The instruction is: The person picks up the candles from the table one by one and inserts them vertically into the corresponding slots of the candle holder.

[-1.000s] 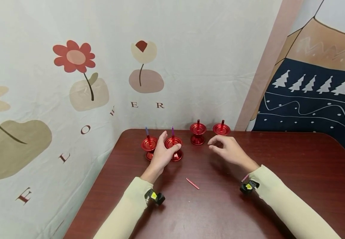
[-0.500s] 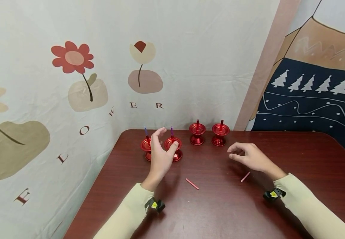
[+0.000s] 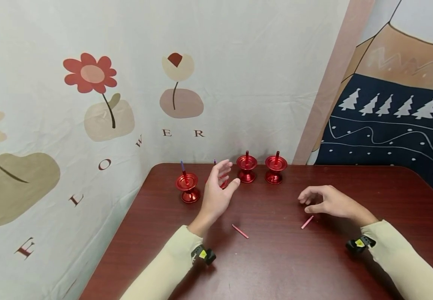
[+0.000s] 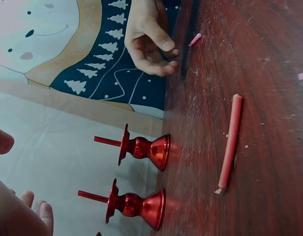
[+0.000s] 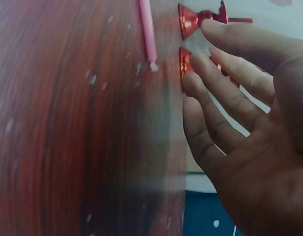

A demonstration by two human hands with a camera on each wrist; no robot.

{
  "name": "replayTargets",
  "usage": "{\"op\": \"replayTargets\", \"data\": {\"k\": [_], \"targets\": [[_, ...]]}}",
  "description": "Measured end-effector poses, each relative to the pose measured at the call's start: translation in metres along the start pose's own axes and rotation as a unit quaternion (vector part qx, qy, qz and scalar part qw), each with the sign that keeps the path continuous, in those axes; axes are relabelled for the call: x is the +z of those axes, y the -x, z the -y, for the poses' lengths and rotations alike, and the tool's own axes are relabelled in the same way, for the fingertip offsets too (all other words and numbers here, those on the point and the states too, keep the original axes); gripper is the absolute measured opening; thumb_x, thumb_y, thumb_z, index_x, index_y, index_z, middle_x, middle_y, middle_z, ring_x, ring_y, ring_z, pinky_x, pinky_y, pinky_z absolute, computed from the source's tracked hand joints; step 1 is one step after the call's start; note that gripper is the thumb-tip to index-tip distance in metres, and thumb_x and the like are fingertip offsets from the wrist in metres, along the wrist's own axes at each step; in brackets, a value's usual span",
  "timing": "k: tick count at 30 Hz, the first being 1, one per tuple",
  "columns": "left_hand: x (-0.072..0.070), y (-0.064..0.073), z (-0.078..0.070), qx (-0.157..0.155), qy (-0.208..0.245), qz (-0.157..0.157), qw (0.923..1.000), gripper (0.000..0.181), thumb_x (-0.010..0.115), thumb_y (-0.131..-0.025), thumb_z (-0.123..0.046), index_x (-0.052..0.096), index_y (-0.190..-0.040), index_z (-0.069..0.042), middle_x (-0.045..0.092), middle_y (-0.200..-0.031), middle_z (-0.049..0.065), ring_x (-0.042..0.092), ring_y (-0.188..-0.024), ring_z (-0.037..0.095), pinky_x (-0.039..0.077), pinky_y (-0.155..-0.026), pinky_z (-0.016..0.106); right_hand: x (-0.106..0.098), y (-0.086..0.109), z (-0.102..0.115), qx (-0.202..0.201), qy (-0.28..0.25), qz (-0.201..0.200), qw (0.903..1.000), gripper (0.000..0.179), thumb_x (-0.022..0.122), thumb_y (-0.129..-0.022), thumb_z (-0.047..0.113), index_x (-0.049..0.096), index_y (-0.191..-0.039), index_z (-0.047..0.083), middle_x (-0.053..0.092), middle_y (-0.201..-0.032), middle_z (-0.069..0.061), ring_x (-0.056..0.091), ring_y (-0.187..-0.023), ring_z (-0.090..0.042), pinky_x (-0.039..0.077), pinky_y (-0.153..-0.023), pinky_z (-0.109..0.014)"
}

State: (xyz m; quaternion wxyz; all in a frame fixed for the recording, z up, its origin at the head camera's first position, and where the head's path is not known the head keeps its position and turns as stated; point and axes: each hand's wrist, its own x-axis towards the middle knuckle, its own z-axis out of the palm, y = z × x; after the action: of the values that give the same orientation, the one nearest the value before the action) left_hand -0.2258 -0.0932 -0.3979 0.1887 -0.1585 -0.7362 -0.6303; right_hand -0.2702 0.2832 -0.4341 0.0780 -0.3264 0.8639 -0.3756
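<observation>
My left hand (image 3: 218, 198) hovers with its fingers loosely bent, holding nothing, in front of a red metal candle holder (image 3: 221, 183) and hiding most of it. Only the tip of a purple candle shows above this one. To its left, another red candle holder (image 3: 189, 196) carries a thin blue candle (image 3: 183, 165). My right hand (image 3: 330, 202), fingers loosely curved and free of any object, floats just above a pink candle (image 3: 307, 222) lying on the table. A second pink candle (image 4: 231, 142) lies between the hands.
Two more red candle holders, one (image 3: 247, 168) nearer the middle and one (image 3: 275, 170) to its right, stand at the table's back edge with bare red stems. Behind the brown table (image 3: 276, 266) hangs a printed cloth (image 3: 261, 83).
My right hand has moved right and back towards me, uncovering the rear right holder and the right pink candle. My left hand has shifted right, exposing the left holder and covering its neighbour.
</observation>
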Motion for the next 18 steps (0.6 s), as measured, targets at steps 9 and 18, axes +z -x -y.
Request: {"op": "replayTargets", "data": {"k": [9, 18], "targets": [[0.024, -0.019, 0.013, -0.073, 0.008, 0.051, 0.996, 0.064, 0.074, -0.103, -0.007, 0.045, -0.16, 0.003, 0.052, -0.161, 0.026, 0.048, -0.152, 0.041, 0.037, -0.125, 0.053, -0.003, 0.007, -0.014, 0.007, -0.017, 0.02, 0.9996, 0.03, 0.086, -0.092, 0.006, 0.077, -0.121, 0.005, 0.076, -0.111, -0.004, 0.068, -0.097, -0.019, 0.059, -0.084, -0.027], [0.042, -0.033, 0.021, -0.152, -0.073, 0.052, 0.9842, 0.077, 0.074, -0.103, -0.021, 0.038, -0.168, -0.005, 0.043, -0.169, 0.019, 0.045, -0.154, 0.041, 0.038, -0.124, 0.057, -0.003, 0.009, -0.019, -0.005, -0.016, 0.046, 0.9988, 0.034, 0.089, -0.089, 0.007, 0.077, -0.12, 0.009, 0.073, -0.109, -0.003, 0.064, -0.096, -0.02, 0.056, -0.082, -0.03]]}}
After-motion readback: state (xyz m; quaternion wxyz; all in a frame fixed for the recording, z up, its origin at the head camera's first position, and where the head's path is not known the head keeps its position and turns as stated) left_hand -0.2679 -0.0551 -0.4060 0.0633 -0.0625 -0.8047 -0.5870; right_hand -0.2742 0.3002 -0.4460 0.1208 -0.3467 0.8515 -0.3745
